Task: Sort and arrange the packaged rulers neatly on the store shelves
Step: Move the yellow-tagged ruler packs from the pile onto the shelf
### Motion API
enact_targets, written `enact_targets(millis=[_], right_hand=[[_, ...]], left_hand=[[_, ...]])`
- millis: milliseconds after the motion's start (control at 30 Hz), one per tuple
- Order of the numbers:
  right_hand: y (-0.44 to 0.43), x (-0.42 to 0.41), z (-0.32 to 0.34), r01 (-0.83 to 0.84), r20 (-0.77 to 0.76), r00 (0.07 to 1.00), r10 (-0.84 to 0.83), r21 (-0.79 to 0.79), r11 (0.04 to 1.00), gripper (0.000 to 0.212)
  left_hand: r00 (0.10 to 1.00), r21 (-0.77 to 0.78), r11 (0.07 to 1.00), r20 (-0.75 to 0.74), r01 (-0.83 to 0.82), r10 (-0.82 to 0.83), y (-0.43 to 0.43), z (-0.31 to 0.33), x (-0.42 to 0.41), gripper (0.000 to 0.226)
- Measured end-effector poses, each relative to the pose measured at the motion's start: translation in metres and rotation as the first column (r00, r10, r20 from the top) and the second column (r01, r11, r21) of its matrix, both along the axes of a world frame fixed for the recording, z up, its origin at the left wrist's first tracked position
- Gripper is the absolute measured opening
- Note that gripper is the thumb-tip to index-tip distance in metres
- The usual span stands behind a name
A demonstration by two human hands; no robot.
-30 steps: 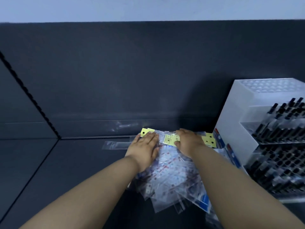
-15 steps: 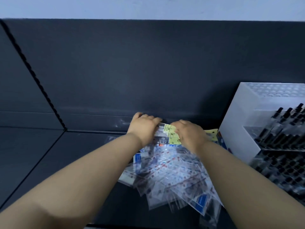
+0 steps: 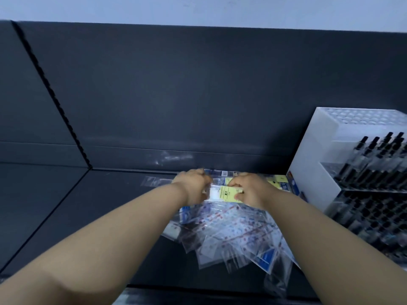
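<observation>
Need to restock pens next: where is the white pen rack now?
Head view, far right: the white pen rack stands on the dark shelf, just right of the ruler packets.

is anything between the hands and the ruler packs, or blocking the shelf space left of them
Nothing: the left hand and right hand already grip the yellow-label pack atop the ruler pile. Leftward, the shelf shows only a flat clear sleeve near the back; the white pen rack stands on the right.
</observation>
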State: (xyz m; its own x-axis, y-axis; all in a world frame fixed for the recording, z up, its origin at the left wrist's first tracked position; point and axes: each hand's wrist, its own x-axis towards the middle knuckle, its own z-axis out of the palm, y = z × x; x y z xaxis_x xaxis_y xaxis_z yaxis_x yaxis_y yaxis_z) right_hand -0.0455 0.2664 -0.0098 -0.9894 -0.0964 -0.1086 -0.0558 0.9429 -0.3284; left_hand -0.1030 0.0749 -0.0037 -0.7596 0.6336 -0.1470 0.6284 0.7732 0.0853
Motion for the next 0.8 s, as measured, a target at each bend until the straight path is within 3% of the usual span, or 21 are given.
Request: enact_targets(millis=[133,267,367,467,533,633,800], right_hand=[[-0.003,0.003,0.003,-0.073,-0.071,0.995,0.074,0.017,0.997,0.018],[0.006,-0.009,0.012,0.117,-0.107,0.985,-0.133,-0.144,0.983,0.022],[0.022,-0.029,0.007,0.254,0.0,0.967,-0.254,0.014,0.967,0.018],[0.022,-0.037,0.002,0.198,0.162,0.958,-0.235,0.218,0.956,0.038],[0.02,-0.04,0.004,0.171,0.153,0.965,-0.212,0.241,0.955,0.046],[0.018,-0.04,0.005,0.137,0.118,0.978,-0.17,0.249,0.959,0.037],[0.019,-0.038,0.002,0.192,0.134,0.968,-0.212,0.148,0.97,0.037]], left_hand=[[0.987,0.0,0.999,-0.16,0.033,-0.032,0.005,-0.004,0.01,0.035],[0.994,-0.062,0.998,-0.108,0.022,-0.028,0.0,-0.004,0.011,0.048],[0.992,-0.118,0.993,-0.12,0.02,-0.035,-0.009,-0.007,0.011,0.053],[0.991,-0.146,0.989,-0.118,0.038,-0.055,-0.016,-0.01,0.017,0.062],[0.99,-0.148,0.988,-0.127,0.044,-0.063,-0.017,-0.012,0.02,0.065],[0.994,-0.113,0.993,-0.105,0.029,-0.041,-0.016,-0.014,0.021,0.062],[0.998,-0.074,0.997,-0.067,0.002,-0.007,-0.014,-0.014,0.02,0.055]])
